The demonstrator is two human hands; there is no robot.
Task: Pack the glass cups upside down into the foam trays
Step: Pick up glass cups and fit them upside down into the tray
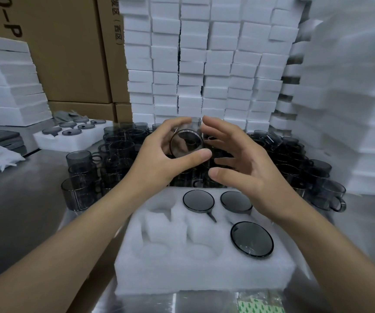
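Foam tray [204,274] lies nearest, between the forearms. Three packed cups [252,239] sit base-up in its right and far-middle pockets; the far-left, near-left and near-middle pockets are empty. Beyond its far edge, above the loose cups [118,150], the left hand [159,154] grips a glass cup [186,144], thumb under, fingers curled over. The cup's axis runs roughly level, base toward the camera, mouth away. Right hand [238,159] is spread just beside it, gripping nothing. Likely next: tip the mouth down, draw it back to an empty pocket.
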